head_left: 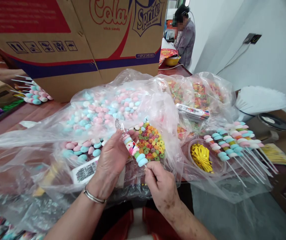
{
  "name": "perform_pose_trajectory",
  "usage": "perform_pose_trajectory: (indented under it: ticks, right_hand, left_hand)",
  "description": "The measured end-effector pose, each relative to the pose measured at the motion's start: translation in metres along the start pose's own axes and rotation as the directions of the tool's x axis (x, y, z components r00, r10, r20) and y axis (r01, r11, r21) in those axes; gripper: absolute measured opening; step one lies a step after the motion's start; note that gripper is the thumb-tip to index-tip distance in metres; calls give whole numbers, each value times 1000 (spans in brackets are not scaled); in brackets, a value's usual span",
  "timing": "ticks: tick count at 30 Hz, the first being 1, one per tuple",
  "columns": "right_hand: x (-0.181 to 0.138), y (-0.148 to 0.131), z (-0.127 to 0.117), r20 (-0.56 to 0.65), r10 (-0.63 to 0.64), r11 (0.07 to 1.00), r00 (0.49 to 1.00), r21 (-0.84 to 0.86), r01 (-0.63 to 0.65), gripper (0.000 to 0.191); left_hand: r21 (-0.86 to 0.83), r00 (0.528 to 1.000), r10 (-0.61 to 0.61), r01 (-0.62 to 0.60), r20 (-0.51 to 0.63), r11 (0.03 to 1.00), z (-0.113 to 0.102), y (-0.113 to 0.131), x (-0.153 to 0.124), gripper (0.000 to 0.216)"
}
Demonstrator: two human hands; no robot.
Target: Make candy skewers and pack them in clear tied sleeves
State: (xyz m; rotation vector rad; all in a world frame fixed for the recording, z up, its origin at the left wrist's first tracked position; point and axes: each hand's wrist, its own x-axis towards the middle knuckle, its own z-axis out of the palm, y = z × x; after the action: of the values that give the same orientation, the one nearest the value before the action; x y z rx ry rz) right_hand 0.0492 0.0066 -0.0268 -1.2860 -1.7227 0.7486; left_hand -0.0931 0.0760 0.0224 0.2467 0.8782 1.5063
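Observation:
In front of me a marshmallow candy skewer (pixel 134 149) is tilted, its lower end with pale blue marshmallows towards my right hand. A clear printed wrapper covers its upper part. My left hand (pixel 111 156), with a metal bangle on the wrist, holds the wrapped upper part between thumb and fingers; some fingertips are hidden behind it. My right hand (pixel 161 183) pinches the white stick just below the lowest marshmallow. Behind the skewer lie many ring-shaped gummies (pixel 153 143) in orange, yellow, green and red. Loose pink, blue and white marshmallows (pixel 90 148) lie to the left.
A large cardboard box (pixel 65 56) stands at the back. Right lie a round tub of gold twist ties (pixel 203 158), finished skewers (pixel 230 141), wrapper packs (pixel 193 111) and a bin of white sticks (pixel 260 100). Clear plastic sheeting (pixel 20 156) spreads leftward. A person (pixel 186 40) works far back.

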Motion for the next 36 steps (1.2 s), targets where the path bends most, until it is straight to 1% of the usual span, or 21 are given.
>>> perform_pose_trajectory:
  ticks: [2,4,8,11,13,16,19,22,26,30,33,35,36]
  right_hand:
    - [-1,0,0,10,-31,999,999,-35,32,21]
    - [-1,0,1,16,-57,997,998,-53,58,21]
    - [-3,0,2,4,-96,991,995,-89,96,19]
    - [-3,0,1,7,-94,991,996,-97,94,19]
    - [-3,-1,0,37,-64,996,997,-66,67,19]
    - [-3,-4,-4,115,-1,1000,993,7,0,22]
    - [-4,-4,-6,180,68,995,981,65,-80,24]
    - [-5,-3,-7,211,112,986,971,97,-135,26]
    - [-4,-3,-6,175,97,992,980,67,-110,24]
    - [-4,-1,-2,109,41,999,993,25,-44,24]
    - [-5,2,3,9,-91,992,996,-86,91,24]
    - [-6,4,5,-55,-187,966,981,-190,174,25]
    - [-6,5,6,-75,-213,955,974,-225,191,25]
  left_hand:
    - [-34,1000,4,-5,-17,999,0,6,5,14]
    - [-26,999,22,-23,-37,999,0,8,9,12]
    - [44,990,20,-14,-140,999,1,5,12,20]
    - [22,984,20,-16,-177,1000,2,4,13,25]
    - [-1,981,47,-48,-186,999,2,5,13,27]
    - [-16,976,86,-91,-198,996,3,5,14,27]
    - [-22,973,72,-79,-219,997,3,7,15,29]
    - [-32,974,60,-69,-219,997,2,9,16,30]
    - [-34,975,64,-73,-211,997,-1,5,17,26]
    - [-42,989,37,-43,-146,998,-2,-2,14,24]
    - [-30,991,52,-56,-119,998,0,-4,9,27]
    - [-23,992,65,-68,-111,997,2,-4,5,25]
    - [-26,992,69,-72,-110,997,3,-4,4,23]
